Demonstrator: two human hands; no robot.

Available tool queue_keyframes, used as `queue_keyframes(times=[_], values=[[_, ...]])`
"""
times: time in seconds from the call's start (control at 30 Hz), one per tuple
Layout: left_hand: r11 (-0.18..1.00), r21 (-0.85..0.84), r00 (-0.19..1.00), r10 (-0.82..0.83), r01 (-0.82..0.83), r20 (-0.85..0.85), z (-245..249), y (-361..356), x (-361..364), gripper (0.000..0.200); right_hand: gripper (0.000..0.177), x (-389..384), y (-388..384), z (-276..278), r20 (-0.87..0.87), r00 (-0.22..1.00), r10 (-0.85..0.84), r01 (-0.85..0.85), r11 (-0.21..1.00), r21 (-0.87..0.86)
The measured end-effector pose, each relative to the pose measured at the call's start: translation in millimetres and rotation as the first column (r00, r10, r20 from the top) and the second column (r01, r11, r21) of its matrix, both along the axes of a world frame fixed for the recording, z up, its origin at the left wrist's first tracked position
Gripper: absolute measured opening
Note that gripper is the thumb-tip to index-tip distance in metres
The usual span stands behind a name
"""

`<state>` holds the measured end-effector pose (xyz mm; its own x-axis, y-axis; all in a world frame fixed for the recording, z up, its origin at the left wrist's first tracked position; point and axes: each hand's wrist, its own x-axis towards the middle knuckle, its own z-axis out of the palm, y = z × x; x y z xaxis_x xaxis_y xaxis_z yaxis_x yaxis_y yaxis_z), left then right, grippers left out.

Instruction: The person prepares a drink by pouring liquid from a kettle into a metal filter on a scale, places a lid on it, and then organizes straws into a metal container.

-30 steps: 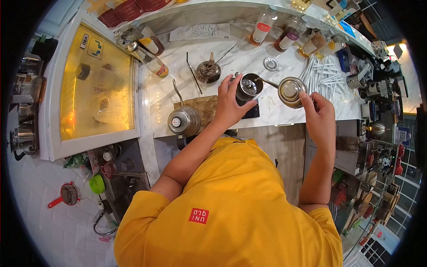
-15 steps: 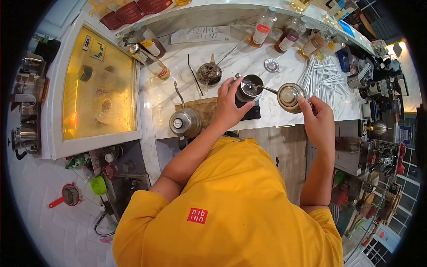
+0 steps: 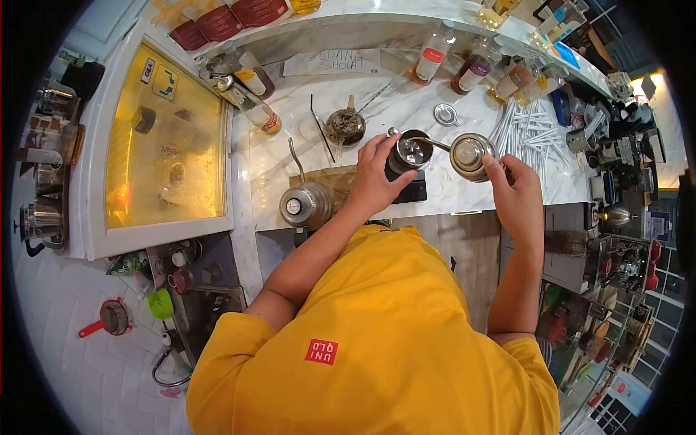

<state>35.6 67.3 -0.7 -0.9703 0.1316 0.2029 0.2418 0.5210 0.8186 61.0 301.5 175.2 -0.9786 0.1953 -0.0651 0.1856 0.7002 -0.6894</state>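
Observation:
My left hand (image 3: 380,178) is curved around the side of a dark metal cup (image 3: 427,161), thumb on the near side and fingers on the far side. Liquid glints inside the cup. A black scale (image 3: 415,192) shows at the cup's near side; whether the cup rests on it is partly hidden. My right hand (image 3: 518,190) grips the handle of a small steel gooseneck kettle (image 3: 472,155), its thin spout reaching over the cup's mouth. To the left stands a larger gooseneck kettle (image 3: 307,203) with a dial in its lid.
A glass vessel with dark, leaf-like contents (image 3: 345,127) and a black stick (image 3: 322,129) lie beyond my left hand. A small metal lid (image 3: 446,114), wrapped straws (image 3: 533,141) and several syrup bottles (image 3: 433,54) line the counter's back and right. A yellow-lit cabinet (image 3: 170,152) borders the left.
The small kettle has shifted slightly left, its spout extending farther across the cup's mouth. Both hands keep their holds, and the view has shifted a little.

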Motion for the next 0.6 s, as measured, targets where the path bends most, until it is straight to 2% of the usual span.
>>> queue_keyframes(times=[0.47, 0.6], values=[[0.995, 0.099, 0.998, -0.024, 0.029, -0.055, -8, 1, -7, 0.08, 0.049, 2, 19, -8, 0.007, 1.0, -0.029, 0.029, 0.999, 0.031], [0.998, 0.059, 0.999, -0.006, 0.008, -0.043, 0, 1, -5, 0.078, 0.049, 8, 21, -9, 0.026, 0.999, -0.03, 0.029, 0.999, 0.022]])
